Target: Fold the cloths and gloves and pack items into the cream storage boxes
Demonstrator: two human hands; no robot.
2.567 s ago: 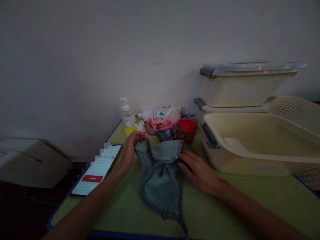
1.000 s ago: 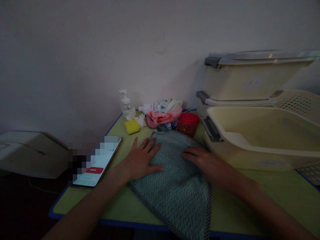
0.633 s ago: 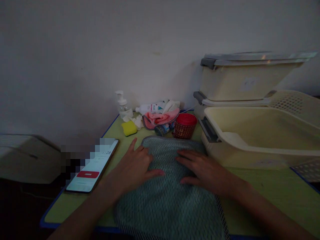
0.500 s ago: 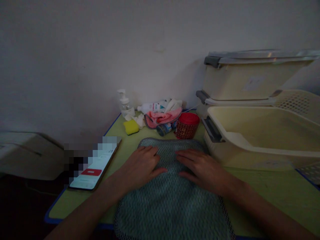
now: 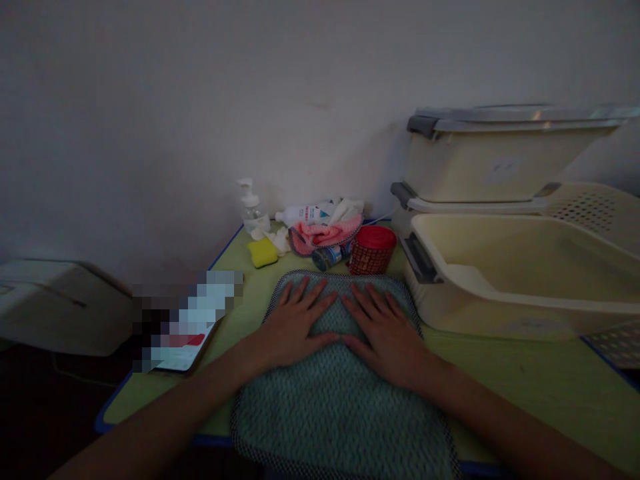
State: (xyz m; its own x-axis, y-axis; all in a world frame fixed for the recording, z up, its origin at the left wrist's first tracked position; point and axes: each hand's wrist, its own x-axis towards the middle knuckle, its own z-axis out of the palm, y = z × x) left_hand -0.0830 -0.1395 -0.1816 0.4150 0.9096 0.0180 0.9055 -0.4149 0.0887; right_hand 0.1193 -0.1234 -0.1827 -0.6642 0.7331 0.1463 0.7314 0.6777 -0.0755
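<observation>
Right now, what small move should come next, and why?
Probably draw the left hand and right hand toward the near edge of the green cloth: both lie flat on its far half, while its near edge runs past the table.

Readable text: none for sure
White btl [image 5: 297, 215]: red + dk print w/ teal mark, too sm. to read
Blue-label container [image 5: 327, 257]: print illeg.
Red cylinder [image 5: 371, 253]: pale chars on side, unclear
Phone [image 5: 183, 357]: screen partly pixelated; red btn, no legible txt/nos.
Upper bin [image 5: 465, 167]: pale sticker, faint marks, unreadable
Open bin [image 5: 480, 313]: front sticker, v. faint, illeg.
</observation>
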